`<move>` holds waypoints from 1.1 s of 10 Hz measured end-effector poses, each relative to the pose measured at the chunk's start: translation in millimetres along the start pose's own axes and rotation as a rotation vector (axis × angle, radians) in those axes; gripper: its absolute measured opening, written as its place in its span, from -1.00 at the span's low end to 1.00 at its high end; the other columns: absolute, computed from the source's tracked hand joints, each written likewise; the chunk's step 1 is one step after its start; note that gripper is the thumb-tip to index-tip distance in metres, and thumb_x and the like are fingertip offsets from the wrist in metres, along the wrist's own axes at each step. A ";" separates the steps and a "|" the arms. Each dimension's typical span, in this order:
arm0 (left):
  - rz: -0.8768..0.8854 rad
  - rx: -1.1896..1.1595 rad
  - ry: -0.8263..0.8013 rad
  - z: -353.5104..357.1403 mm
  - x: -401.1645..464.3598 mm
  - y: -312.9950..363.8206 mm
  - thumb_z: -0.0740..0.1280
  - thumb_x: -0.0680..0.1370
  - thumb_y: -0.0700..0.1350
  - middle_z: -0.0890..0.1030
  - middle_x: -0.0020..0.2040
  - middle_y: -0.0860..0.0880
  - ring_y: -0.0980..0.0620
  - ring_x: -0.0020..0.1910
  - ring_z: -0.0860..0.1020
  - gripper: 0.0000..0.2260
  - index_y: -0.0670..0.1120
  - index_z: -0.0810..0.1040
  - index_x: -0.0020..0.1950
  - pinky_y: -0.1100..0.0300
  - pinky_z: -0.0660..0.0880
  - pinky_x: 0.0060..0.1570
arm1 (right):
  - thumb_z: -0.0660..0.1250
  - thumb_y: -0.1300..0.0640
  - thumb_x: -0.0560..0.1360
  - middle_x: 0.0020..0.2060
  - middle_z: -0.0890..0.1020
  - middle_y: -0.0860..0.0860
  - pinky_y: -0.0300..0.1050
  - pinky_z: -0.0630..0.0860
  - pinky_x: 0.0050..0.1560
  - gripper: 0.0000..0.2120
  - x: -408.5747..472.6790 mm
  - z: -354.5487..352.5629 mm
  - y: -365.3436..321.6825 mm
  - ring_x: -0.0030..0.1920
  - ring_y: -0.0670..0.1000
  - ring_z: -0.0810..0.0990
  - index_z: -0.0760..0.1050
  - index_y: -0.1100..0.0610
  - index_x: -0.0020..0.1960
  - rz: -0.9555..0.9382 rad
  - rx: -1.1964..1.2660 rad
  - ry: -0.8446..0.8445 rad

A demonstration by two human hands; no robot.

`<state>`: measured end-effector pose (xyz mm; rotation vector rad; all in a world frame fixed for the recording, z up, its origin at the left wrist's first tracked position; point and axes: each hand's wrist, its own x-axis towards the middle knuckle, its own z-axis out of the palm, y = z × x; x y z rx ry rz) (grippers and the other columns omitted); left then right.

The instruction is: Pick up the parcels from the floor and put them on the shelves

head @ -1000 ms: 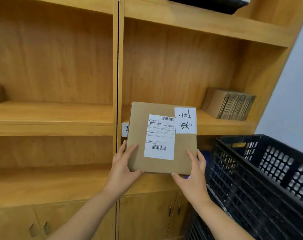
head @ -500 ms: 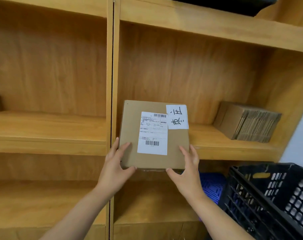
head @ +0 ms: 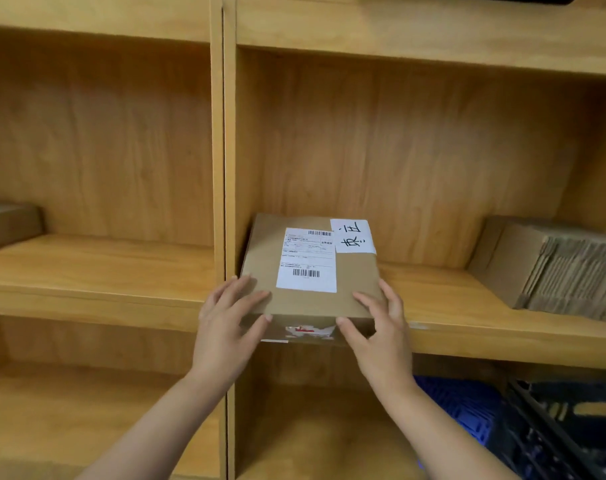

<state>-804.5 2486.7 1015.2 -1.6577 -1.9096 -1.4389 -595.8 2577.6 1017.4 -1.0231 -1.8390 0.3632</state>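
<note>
A flat brown cardboard parcel [head: 353, 282] with a white shipping label and a white handwritten slip lies on the middle wooden shelf [head: 468, 320], at the left end of the right-hand bay, its front edge slightly over the shelf lip. My left hand [head: 229, 327] grips its front left corner. My right hand [head: 374, 330] grips its front right corner, thumb on the front face.
A stack of folded cardboard [head: 551, 268] lies at the right end of the same shelf. Another brown box [head: 7, 223] sits at the far left of the left bay. A vertical divider [head: 222, 168] separates the bays. A black crate [head: 564, 431] and blue crate [head: 461, 403] stand at lower right.
The parcel went from held upright in front of the shelf to lying flat on the shelf board. Both hands moved forward with it, and the view moved closer.
</note>
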 end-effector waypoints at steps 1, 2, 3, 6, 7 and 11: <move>0.069 0.164 0.012 3.0 9.6 0.6 0.41 0.45 -0.09 0.49 0.31 0.08 0.04 0.38 0.25 -0.61 0.08 0.50 0.27 -0.02 0.15 0.34 | 0.33 -0.09 0.45 0.43 0.24 -0.04 0.07 0.24 0.40 -0.59 13.5 1.7 -1.1 0.41 0.01 0.19 0.45 -0.08 0.28 -0.056 -0.071 0.017; 0.147 0.288 0.032 6.7 19.4 -4.5 0.41 0.44 -0.09 0.53 0.28 0.05 -0.01 0.38 0.29 -0.59 0.04 0.49 0.28 0.04 0.04 0.38 | 0.28 -0.08 0.48 0.43 0.21 -0.04 0.08 0.20 0.42 -0.61 23.1 6.0 0.7 0.42 -0.01 0.13 0.42 -0.10 0.30 -0.079 -0.080 -0.001; 0.222 0.446 0.044 10.3 34.9 -9.4 0.37 0.46 -0.08 0.57 0.24 0.01 -0.07 0.39 0.32 -0.63 -0.01 0.50 0.26 0.01 -0.01 0.43 | 0.26 -0.09 0.49 0.42 0.22 -0.02 0.04 0.17 0.41 -0.59 38.1 10.7 3.8 0.42 0.01 0.14 0.38 -0.13 0.33 -0.094 -0.160 -0.041; 0.305 0.724 -0.049 25.5 71.9 -22.5 0.44 0.34 -0.21 0.56 0.26 -0.08 -0.11 0.47 0.22 -0.49 -0.09 0.47 0.29 -0.12 -0.10 0.46 | 0.23 -0.11 0.50 0.42 0.27 0.01 0.09 0.14 0.43 -0.56 80.1 29.9 13.4 0.41 0.10 0.23 0.32 -0.13 0.37 -0.058 -0.316 -0.115; 0.275 0.745 -0.056 31.8 77.7 -24.9 0.47 0.31 -0.22 0.56 0.26 -0.08 -0.13 0.45 0.26 -0.45 -0.08 0.47 0.29 -0.12 -0.09 0.46 | 0.22 -0.11 0.50 0.42 0.27 0.01 0.08 0.13 0.42 -0.56 88.4 33.4 16.1 0.40 0.11 0.24 0.31 -0.13 0.37 -0.054 -0.328 -0.129; 0.275 0.799 -0.025 43.3 74.1 -35.4 0.40 0.40 -0.24 0.37 0.43 -0.12 -0.08 0.48 0.19 -0.32 -0.07 0.23 0.47 -0.13 -0.18 0.46 | 0.21 -0.09 0.52 0.47 0.17 0.09 0.09 0.15 0.41 -0.47 94.5 39.0 23.2 0.41 0.16 0.23 0.15 -0.12 0.45 -0.075 -0.380 -0.127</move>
